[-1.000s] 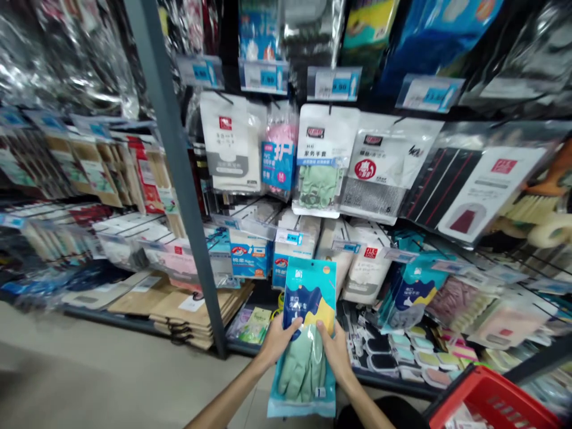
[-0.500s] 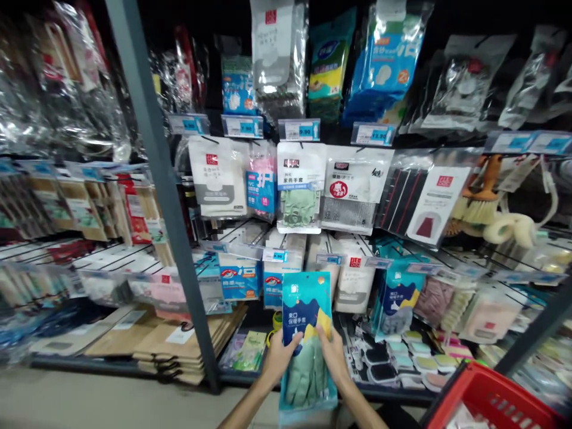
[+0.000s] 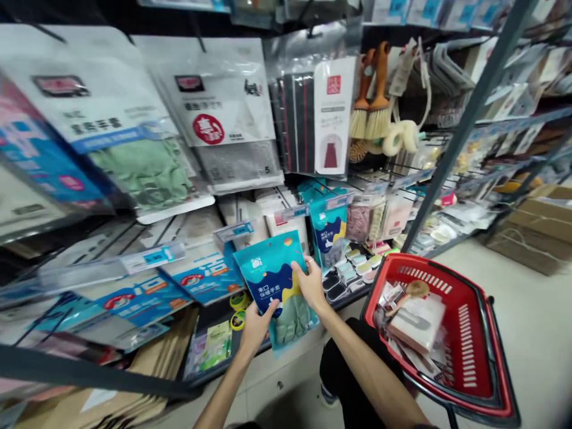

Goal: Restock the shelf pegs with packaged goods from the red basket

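Between my two hands is a teal pack of gloves (image 3: 286,295), its green gloves showing through the clear lower part. My left hand (image 3: 259,326) grips its lower left edge, thumb on the front. On the right edge, higher up, my right hand (image 3: 310,286) pinches it with the thumb in front; the fingers behind the pack are hidden. Just beyond it hangs a matching teal glove pack (image 3: 329,229) on the rack. A red shopping basket (image 3: 476,316) stands to the right of my right forearm, with a white box (image 3: 417,322) and other small goods inside.
Packaged goods hang close ahead, among them a bag of green gloves (image 3: 143,170) and wooden-handled brushes (image 3: 379,89). A grey shelf post (image 3: 465,125) slants at the right. Cardboard boxes (image 3: 536,220) sit on the floor farther right. My black-trousered knee (image 3: 353,369) is below.
My view has swung right and down, closer to the shelf, bringing the whole basket into sight. The glove pack now tilts to the left; both hands still hold it, the right one higher.
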{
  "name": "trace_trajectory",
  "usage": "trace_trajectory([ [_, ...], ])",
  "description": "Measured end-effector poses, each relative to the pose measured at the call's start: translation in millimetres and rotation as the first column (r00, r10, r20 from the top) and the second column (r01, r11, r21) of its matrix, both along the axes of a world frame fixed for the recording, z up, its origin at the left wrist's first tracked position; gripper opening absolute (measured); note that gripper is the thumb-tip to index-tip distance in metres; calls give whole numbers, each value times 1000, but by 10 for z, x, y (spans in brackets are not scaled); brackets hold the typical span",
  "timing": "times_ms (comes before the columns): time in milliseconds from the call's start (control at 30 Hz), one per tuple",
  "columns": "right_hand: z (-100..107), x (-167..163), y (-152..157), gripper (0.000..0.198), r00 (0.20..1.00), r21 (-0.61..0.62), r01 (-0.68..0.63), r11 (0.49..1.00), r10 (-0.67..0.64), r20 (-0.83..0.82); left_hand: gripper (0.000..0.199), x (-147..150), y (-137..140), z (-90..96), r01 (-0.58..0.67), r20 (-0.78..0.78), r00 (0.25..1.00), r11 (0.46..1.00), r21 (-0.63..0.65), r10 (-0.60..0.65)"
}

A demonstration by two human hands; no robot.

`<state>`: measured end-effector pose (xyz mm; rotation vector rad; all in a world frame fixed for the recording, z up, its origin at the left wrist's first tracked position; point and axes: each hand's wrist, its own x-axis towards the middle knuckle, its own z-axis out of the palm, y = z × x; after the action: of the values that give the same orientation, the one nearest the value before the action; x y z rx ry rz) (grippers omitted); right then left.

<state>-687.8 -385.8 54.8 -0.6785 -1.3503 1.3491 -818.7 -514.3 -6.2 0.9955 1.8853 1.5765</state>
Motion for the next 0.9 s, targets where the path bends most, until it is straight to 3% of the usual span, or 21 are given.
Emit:
trace_trajectory([
  [200,104,370,472,35,971,-37,210,977,-212,-111,49,333,155,3,166,-35,985,980,-109,-171],
  [267,150,496,668,31,955,-29,271,962,-273,-114,49,471,302,96,228,-17,973,969,-97,-231],
  [367,304,662,973,26,940,-11,335,942,-335,-68,48,677,667,378,280,-42,958,958,-61,-283],
  [533,642,840,1410,16,912,104,360,927,-374,168,55,838,1417,925,188,-1,980,928,322,-198],
  [700,638,915,1723,13,866,69,465,882,-470,170,45,787,1926,1070,166,-48,986,951,261,-159],
  [900,590,783,1969,15,815,87,575,814,-579,27,39,896,2218,1210,132,-175,981,951,278,-85],
])
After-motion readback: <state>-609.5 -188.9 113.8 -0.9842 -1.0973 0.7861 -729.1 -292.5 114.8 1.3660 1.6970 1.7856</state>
